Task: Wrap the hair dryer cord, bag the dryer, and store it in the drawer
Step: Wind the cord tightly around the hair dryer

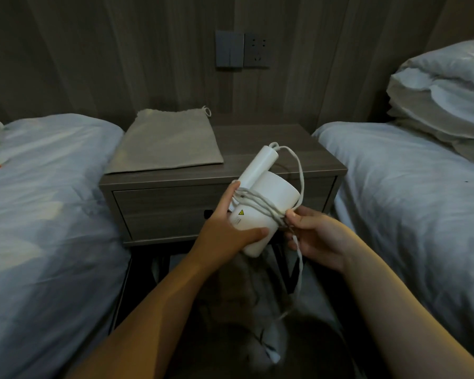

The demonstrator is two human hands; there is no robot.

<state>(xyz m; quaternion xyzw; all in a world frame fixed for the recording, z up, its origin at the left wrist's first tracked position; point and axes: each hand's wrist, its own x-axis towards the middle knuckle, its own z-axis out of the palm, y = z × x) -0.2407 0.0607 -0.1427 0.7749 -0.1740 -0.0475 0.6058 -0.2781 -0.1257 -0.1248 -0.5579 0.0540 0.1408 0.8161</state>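
A white hair dryer (268,195) is held in front of the nightstand, its folded handle pointing up and away. My left hand (225,228) grips the dryer's barrel from the left. The grey cord (260,205) crosses the barrel in a few turns and loops out from the handle end. My right hand (315,236) pinches the cord at the barrel's right side, and the loose end hangs down toward the floor. A flat grey drawstring bag (167,140) lies on the nightstand top. The drawer (159,209) below it is closed.
The wooden nightstand (320,162) stands between two beds with white duvets, one on the left (47,214) and one on the right (411,192). Pillows (443,91) are stacked at the far right. A wall switch and socket (242,49) sit above the nightstand.
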